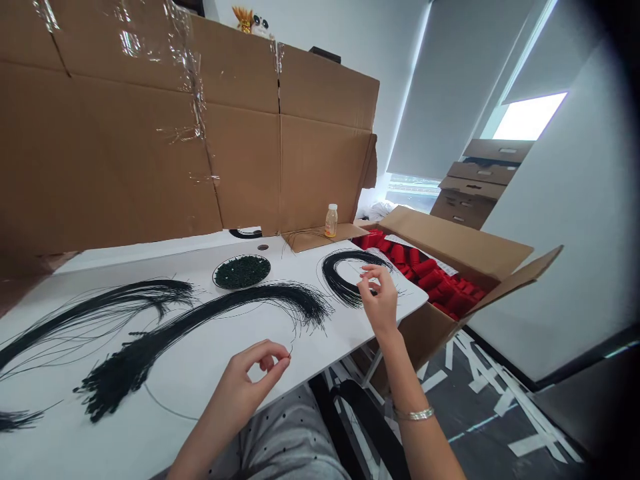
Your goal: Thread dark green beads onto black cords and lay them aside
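Along the left edge of the white desk (65,427), a small dark green tuft (17,420) is poking into view. Just right of it, a long sweeping bunch of fine dark green strands (95,317) is lying across the desktop, and a second, thicker bunch with beaded, bristly ends (135,353) is arcing from the near-left area toward the middle. The person's left hand (255,380) is hovering near the front edge of the desk, closed in a fingertip pinch on a single dark green strand (290,351), whose thin end is just showing. Further back, a round dark-rimmed dish (215,277) is holding a heap of short dark green pieces (243,272). To its right, a looped coil of dark green strands (340,277) is lying near the desk's right corner, with the right hand (377,297) pinching closed just above it; whatever it may be gripping is too small to tell. Most of the dark green material is lying in long lengths, while only the dish's modest heap is in short pieces. Behind the coil, a small plastic bottle of orange liquid (331,221) is standing, and past the desk's right edge, an open cardboard box (450,243) is holding many red packets (415,273).
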{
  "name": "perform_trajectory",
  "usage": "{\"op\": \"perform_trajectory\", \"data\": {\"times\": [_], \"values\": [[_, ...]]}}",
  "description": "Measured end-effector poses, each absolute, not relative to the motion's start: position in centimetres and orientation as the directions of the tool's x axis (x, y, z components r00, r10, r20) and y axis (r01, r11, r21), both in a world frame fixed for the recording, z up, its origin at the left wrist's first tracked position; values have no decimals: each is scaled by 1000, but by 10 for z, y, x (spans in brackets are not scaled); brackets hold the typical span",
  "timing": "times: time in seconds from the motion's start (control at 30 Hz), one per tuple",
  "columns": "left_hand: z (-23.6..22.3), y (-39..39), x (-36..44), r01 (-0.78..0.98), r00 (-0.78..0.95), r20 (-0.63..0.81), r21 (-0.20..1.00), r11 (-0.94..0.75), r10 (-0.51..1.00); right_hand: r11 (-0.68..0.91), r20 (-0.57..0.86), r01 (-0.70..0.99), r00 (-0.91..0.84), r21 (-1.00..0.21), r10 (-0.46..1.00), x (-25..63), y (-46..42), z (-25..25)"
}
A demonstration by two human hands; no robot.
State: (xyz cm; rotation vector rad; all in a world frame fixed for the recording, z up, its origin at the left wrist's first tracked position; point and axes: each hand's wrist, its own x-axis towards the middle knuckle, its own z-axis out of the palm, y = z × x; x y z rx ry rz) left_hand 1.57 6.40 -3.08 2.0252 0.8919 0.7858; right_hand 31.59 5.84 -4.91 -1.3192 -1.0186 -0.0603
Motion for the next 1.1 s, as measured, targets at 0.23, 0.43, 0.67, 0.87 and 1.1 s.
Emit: {"op": "perform_trajectory", "data": {"times": [0.23, 0.43, 0.67, 0.87, 1.1], "values": [[-22, 65, 36, 153, 449, 222, 935, -319, 866, 606, 646, 257, 467, -753, 604, 276, 18, -11], [-18, 67, 46, 37, 378, 274, 950, -310, 885, 507, 504, 35, 193, -861, 842, 234, 10, -1], [-24, 57, 44, -55, 287, 296, 955, -293, 911, 341, 337, -30, 92, -940, 937, 206, 22, -7], [-27, 53, 39, -56, 243, 322, 946, -318, 915, 304, 300, -74, 64, -950, 952, 202, 24, -12], [-22, 50, 37, -81, 247, 377, 926, -369, 893, 290, 289, -101, 26, -952, 957, 196, 26, -16]]}}
